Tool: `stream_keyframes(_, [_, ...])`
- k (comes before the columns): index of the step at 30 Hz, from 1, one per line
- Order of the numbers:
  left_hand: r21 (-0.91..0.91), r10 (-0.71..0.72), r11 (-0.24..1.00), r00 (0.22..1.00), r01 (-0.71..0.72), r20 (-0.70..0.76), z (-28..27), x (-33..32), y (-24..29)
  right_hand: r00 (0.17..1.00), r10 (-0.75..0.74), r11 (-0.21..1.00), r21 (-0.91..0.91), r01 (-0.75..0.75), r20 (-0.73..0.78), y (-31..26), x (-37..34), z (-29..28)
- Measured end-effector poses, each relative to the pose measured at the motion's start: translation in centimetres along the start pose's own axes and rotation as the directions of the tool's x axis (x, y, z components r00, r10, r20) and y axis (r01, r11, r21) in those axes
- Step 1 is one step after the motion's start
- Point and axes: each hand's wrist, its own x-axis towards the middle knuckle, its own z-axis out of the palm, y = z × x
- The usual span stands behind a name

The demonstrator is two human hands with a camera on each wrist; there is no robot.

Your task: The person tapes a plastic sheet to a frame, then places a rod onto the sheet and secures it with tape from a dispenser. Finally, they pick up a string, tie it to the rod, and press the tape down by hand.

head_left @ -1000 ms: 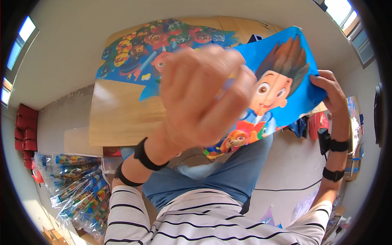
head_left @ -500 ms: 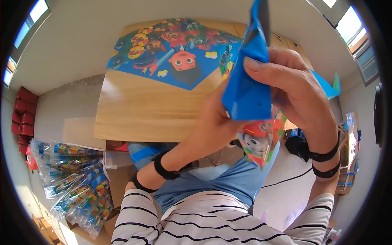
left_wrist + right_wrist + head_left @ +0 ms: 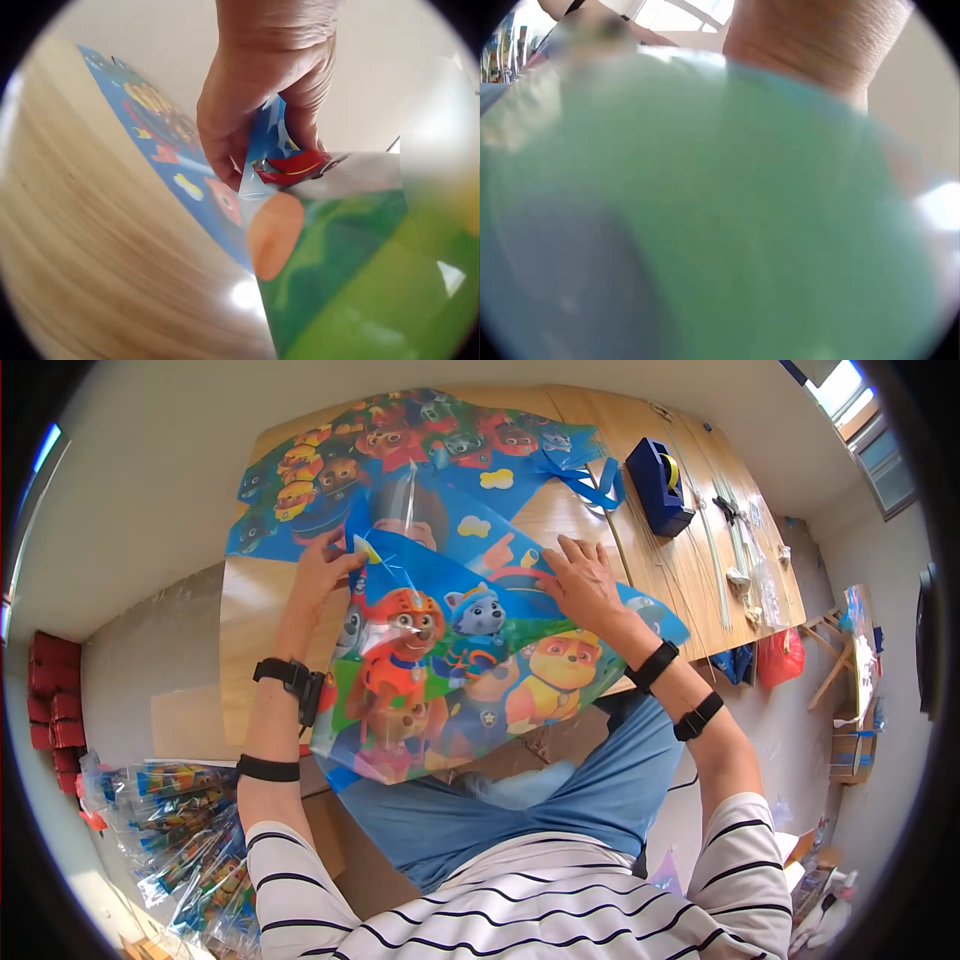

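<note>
A glossy printed sheet with cartoon dogs is spread between the two hands, over the table's front edge and the lap. My left hand pinches its upper left edge, thumb and fingers on either side of the blue border, as the left wrist view also shows. At the upper right edge, my right hand grips the sheet with bent fingers. In the right wrist view the sheet's blurred green print hides the fingers. Another printed sheet lies flat on the table behind, partly covered by the held one.
On the wooden table stand a dark blue tape dispenser, a blue ribbon and thin rods. A red bag hangs at the right edge. Plastic-wrapped printed packs lie at lower left, red boxes beyond.
The sheet was held up at the right, then bunched and folded between both hands. Now it is spread wide, dog pictures facing up, with the left hand moved left and the right hand lower.
</note>
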Motion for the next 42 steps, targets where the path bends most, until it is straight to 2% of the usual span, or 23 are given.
stream_keyframes(1, [0.128,0.072,0.990,0.995,-0.062,-0.069,-0.7,0.6,-0.5,0.996,0.079,0.996,-0.054,-0.077,0.029,0.4,-0.2,0.8])
stream_keyframes(3, [0.390,0.237,0.908,0.956,-0.155,-0.173,-2.2,1.2,-1.4,0.992,0.102,0.993,-0.068,-0.097,0.072,0.9,-0.7,1.9])
stream_keyframes(6, [0.593,0.298,0.777,0.953,-0.210,-0.053,-1.0,-5.4,2.3,0.984,0.119,0.992,-0.048,-0.113,0.133,0.9,-1.5,2.5])
stream_keyframes(8, [0.738,0.403,0.500,0.876,-0.453,0.265,-0.8,-9.7,1.1,0.986,0.113,0.993,-0.035,-0.109,0.126,0.9,-2.3,2.8])
stream_keyframes(11, [0.799,0.309,0.510,0.935,-0.318,0.175,0.0,-12.6,-2.1,0.995,0.081,0.997,-0.015,-0.081,0.060,1.1,-3.3,3.9])
stream_keyframes(14, [0.469,0.306,0.834,0.951,-0.290,0.044,-1.8,-10.7,-6.3,0.995,0.102,0.995,0.000,-0.102,0.021,1.4,-4.0,3.8])
stream_keyframes(17, [0.491,0.327,0.829,0.944,-0.267,-0.039,-3.2,-8.3,-6.3,0.991,0.133,0.991,0.001,-0.133,-0.002,1.4,-4.5,3.9])
stream_keyframes(20, [0.325,0.159,0.939,0.981,-0.117,-0.107,-4.5,-5.6,-2.6,0.980,0.197,0.980,0.009,-0.196,-0.029,1.0,-4.7,4.6])
stream_keyframes(22, [0.155,0.072,0.987,0.985,-0.048,-0.155,-9.1,-0.8,-4.9,0.973,0.225,0.974,0.025,-0.224,-0.043,0.6,-4.5,4.4])
stream_keyframes(24, [0.044,-0.125,0.987,0.902,0.157,-0.413,-14.9,3.4,-7.6,0.971,0.239,0.971,0.008,-0.238,-0.024,0.3,-4.2,4.3])
stream_keyframes(26, [0.364,-0.057,0.854,0.763,0.371,-0.644,-16.8,4.0,-4.8,0.971,0.241,0.971,0.013,-0.240,-0.006,0.4,-4.1,3.9])
stream_keyframes(27, [0.495,0.180,0.840,0.747,0.221,-0.640,-18.2,4.3,-5.7,0.972,0.194,0.981,0.000,-0.196,-0.131,0.9,-4.2,4.1])
stream_keyframes(28, [0.618,0.405,0.782,0.689,0.080,-0.601,-17.5,3.6,-4.8,0.959,0.253,0.967,0.044,-0.249,-0.129,1.5,-4.4,3.6])
stream_keyframes(29, [0.689,0.473,0.725,0.730,-0.005,-0.493,-16.6,2.7,-4.5,0.944,0.307,0.950,0.094,-0.297,-0.123,2.3,-4.4,3.0])
stream_keyframes(30, [0.744,0.532,0.661,0.757,-0.092,-0.380,-11.5,-1.0,-1.0,0.927,0.355,0.930,0.144,-0.338,-0.116,3.3,-4.1,2.4])
stream_keyframes(32, [0.783,0.585,0.564,0.797,-0.263,-0.153,-3.3,-6.4,1.9,0.844,0.504,0.864,0.117,-0.490,-0.181,7.1,-4.2,1.0])
stream_keyframes(34, [0.796,0.502,0.460,0.855,-0.393,0.132,2.6,-9.3,1.0,0.711,0.659,0.747,0.103,-0.657,-0.245,11.5,-5.0,0.8])
stream_keyframes(36, [0.657,0.414,0.590,0.874,-0.470,0.253,6.8,-11.3,-0.7,0.616,0.751,0.628,-0.029,-0.778,-0.237,14.7,-6.4,0.7])
stream_keyframes(39, [0.820,0.238,0.403,0.912,-0.406,0.335,10.0,-12.0,-1.6,0.562,0.819,0.551,-0.114,-0.827,-0.114,16.8,-8.7,0.1])
stream_keyframes(42, [0.840,0.183,0.394,0.927,-0.374,0.327,10.2,-12.2,-0.9,0.598,0.798,0.587,-0.127,-0.800,-0.077,17.6,-9.7,0.6])
